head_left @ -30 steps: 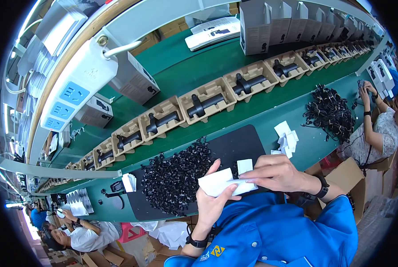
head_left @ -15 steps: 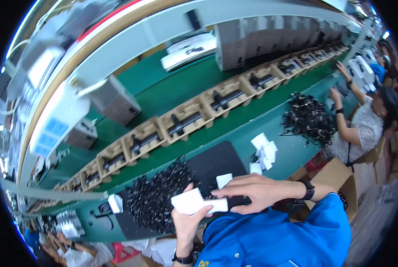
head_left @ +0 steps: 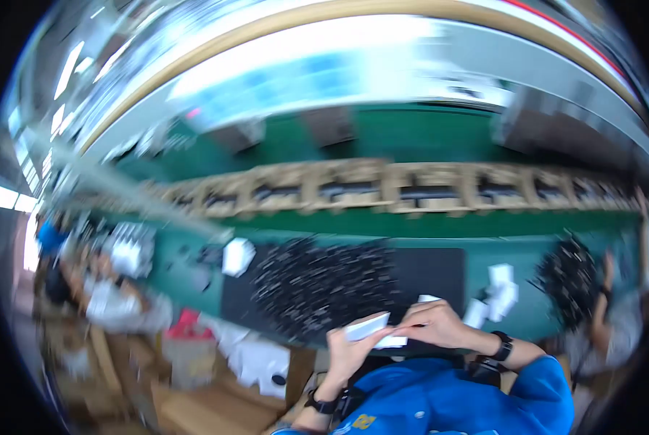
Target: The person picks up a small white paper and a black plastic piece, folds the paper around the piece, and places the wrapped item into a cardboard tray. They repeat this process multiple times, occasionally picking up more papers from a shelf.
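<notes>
A folded-looking white paper piece is gripped in my left hand, its thumb pressed along the near side. The fingertips of my right hand are pinched together and meet the left thumb at the paper. Just below them, a second white flap shows; I cannot tell whether it belongs to the same piece. Beyond my hands a wide heap of small black parts covers much of a dark mat. Another white piece peeks out behind my right hand. Motion blurs the picture.
Cardboard trays holding black items run in a row along the green conveyor. White papers and a black cable heap lie to the right. People work on both sides, including one at left. Open cardboard boxes stand below the table.
The view has swung to the left. My right hand has gone from spread fingers to a pinch at the paper, and the white paper in my left hand is now tilted more edge-on.
</notes>
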The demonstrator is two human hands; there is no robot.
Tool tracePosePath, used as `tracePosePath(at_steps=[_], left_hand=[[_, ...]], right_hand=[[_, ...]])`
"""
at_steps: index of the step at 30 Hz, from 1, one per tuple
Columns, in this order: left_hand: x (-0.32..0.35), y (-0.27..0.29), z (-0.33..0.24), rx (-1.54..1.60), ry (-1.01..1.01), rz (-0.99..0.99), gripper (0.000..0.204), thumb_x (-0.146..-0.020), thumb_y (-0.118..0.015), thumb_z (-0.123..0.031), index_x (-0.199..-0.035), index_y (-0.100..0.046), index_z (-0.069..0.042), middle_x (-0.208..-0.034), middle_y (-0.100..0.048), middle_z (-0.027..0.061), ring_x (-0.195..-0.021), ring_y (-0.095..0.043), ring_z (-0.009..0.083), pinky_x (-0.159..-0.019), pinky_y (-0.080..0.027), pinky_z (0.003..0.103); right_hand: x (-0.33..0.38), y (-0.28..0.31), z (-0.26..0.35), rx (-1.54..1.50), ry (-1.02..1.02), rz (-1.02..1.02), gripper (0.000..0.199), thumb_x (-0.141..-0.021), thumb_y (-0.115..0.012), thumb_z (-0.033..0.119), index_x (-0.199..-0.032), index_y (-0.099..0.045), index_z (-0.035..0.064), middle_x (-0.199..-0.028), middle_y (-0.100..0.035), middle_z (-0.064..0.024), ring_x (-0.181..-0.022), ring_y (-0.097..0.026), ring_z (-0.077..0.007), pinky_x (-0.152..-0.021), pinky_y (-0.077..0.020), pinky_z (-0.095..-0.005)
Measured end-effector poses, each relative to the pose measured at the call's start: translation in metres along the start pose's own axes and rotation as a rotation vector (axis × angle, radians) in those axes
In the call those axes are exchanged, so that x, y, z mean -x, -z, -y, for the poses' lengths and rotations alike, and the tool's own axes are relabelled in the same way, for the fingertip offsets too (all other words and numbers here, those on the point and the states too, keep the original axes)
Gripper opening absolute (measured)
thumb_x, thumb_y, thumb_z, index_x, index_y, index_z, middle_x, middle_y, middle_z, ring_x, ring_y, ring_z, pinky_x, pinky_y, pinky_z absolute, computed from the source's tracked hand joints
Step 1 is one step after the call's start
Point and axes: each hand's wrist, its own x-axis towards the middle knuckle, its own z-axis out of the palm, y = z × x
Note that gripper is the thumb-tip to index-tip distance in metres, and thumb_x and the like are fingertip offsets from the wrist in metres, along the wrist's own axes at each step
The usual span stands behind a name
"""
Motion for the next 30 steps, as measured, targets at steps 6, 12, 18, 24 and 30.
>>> tracePosePath(at_steps=[6, 12, 18, 24, 30], left_hand=[[-0.015, 0.237, 0.134, -0.028, 0.072, -0.648, 0.025, -0.076, -0.071, -0.019, -0.091, -0.067, 0.001, -0.081, -0.068, 0.0069, -0.076, -0.063, 0.0138, -0.069, -0.05, 0.027], [-0.104, 0.414, 0.226, -0.925, -0.177, -0.772, 0.033, -0.073, -0.071, -0.03, -0.093, -0.068, -0.004, -0.087, -0.067, 0.0155, -0.103, -0.057, 0.0315, -0.101, -0.024, 0.052], [-0.211, 0.459, 0.265, -0.849, -0.127, -0.751, 0.035, -0.072, -0.071, -0.032, -0.093, -0.068, -0.004, -0.083, -0.067, 0.0151, -0.097, -0.059, 0.0315, -0.1, -0.029, 0.046], [-0.226, 0.484, 0.277, -0.649, -0.045, -0.855, 0.026, -0.079, -0.066, -0.025, -0.095, -0.068, -0.004, -0.083, -0.066, 0.0177, -0.088, -0.063, 0.0293, -0.078, -0.048, 0.037], [-0.146, 0.452, 0.157, 0.059, -0.33, -1.117, 0.023, -0.081, -0.065, -0.01, -0.095, -0.065, 0.008, -0.089, -0.067, 0.0109, -0.08, -0.062, 0.013, -0.072, -0.049, 0.028]], right_hand=[[-0.123, -0.1, -0.009, -0.349, -0.504, 0.031, 0.021, -0.09, -0.053, 0.016, -0.096, -0.066, 0.0006, -0.083, -0.067, -0.0061, -0.068, -0.061, -0.0083, -0.056, -0.0501, -0.0212], [-0.16, -0.182, -0.003, -0.252, -0.525, 0.07, 0.021, -0.091, -0.051, 0.013, -0.1, -0.064, -0.0005, -0.086, -0.067, -0.0074, -0.067, -0.062, -0.0094, -0.056, -0.0501, -0.0219], [-0.167, -0.206, 0.001, 0.016, -0.517, 0.053, 0.02, -0.089, -0.052, 0.011, -0.097, -0.065, -0.0029, -0.081, -0.068, -0.0092, -0.067, -0.064, -0.0117, -0.058, -0.0512, -0.0238], [-0.169, -0.213, -0.001, 0.046, -0.608, -0.103, 0.018, -0.086, -0.055, 0.009, -0.095, -0.066, -0.0021, -0.08, -0.068, -0.012, -0.066, -0.066, -0.0156, -0.06, -0.052, -0.0259], [-0.187, -0.247, 0.0, 0.009, -0.499, -0.119, 0.025, -0.084, -0.06, 0.012, -0.105, -0.062, -0.0003, -0.08, -0.068, -0.0107, -0.065, -0.065, -0.0169, -0.061, -0.0523, -0.027]])
